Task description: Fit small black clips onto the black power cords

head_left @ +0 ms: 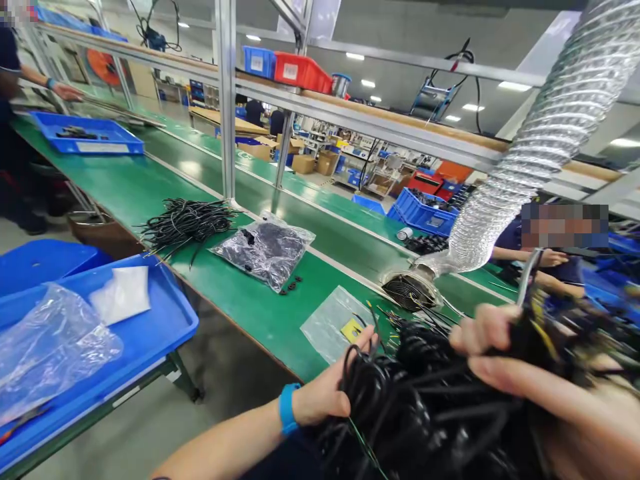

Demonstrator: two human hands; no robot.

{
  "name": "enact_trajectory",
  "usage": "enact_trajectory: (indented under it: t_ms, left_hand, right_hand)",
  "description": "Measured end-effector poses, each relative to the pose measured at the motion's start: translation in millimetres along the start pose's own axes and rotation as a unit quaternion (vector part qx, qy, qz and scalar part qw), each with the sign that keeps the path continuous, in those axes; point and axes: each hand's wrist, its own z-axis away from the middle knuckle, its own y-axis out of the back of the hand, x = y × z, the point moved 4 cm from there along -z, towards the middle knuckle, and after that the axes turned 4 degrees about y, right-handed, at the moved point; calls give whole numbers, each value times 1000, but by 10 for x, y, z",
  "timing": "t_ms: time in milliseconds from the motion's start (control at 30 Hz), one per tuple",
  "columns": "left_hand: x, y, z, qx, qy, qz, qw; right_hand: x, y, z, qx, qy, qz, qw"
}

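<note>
Gathering seemed in hand at the desk's (260, 327) near edge; left fingers (361, 348) clasped a black cable bundle (425, 407); right fingers (493, 328) gripped it too; shifting it likely called for both.

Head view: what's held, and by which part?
A black cable bundle. The right hand grips its upper right part; the left hand cups its left side, how firmly I can't tell.
</note>
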Motion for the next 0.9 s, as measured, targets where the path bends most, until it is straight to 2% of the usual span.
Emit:
enact_trajectory:
  t_ms: [33,100,200,267,300,367,433,533,567,600,667,733,800,900]
  left_hand:
    - [112,87,-15,7,1,-7,1000]
    - [421,300,-95,35,8,-38,999]
    - [1084,676,-372,74,11,-145,987]
    - [1550,896,-672,71,13,-261,963]
    - [1742,990,-847,63,19,-322,945]
    - [1952,1166,-1205,45,52,-447,892]
    - [1887,1351,-1515,25,102,-551,828]
    - [1377,1679,-1777,-13,203,-646,735]
    - [1171,1797,-1805,-21,249,-655,713]
    - [990,1900,-1818,-25,284,-650,704]
    - [758,2025,-1841,-34,303,-651,695]
    - [688,2035,-1877,-44,291,-671,681]
    - [705,1959,-1908,-39,276,-705,652]
    - [733,1807,-1868,23,265,-762,590]
  right_hand:
    - [-91,-192,-114,-9,-25,-68,997]
    - [-244,-485,-394,-16,-14,-189,982]
    - [-292,-695,-951,-9,97,-326,940]
    - [-137,-753,-1357,35,152,-405,901]
    - [27,-792,-1550,76,127,-437,887]
    - [501,-923,-1845,173,-21,-472,864]
    - [963,-1084,-1995,194,-98,-465,858]
    - [1661,-1248,-1989,191,-194,-447,852]
    - [1868,-1268,-1959,184,-224,-440,850]
    - [2051,-1270,-1930,178,-251,-434,847]
    - [2334,-1243,-1903,166,-295,-422,841]
    - [2512,-1210,-1922,157,-325,-413,836]
    - [2609,-1193,-1954,151,-342,-405,834]
    - [2661,-1181,-1934,150,-353,-393,835]
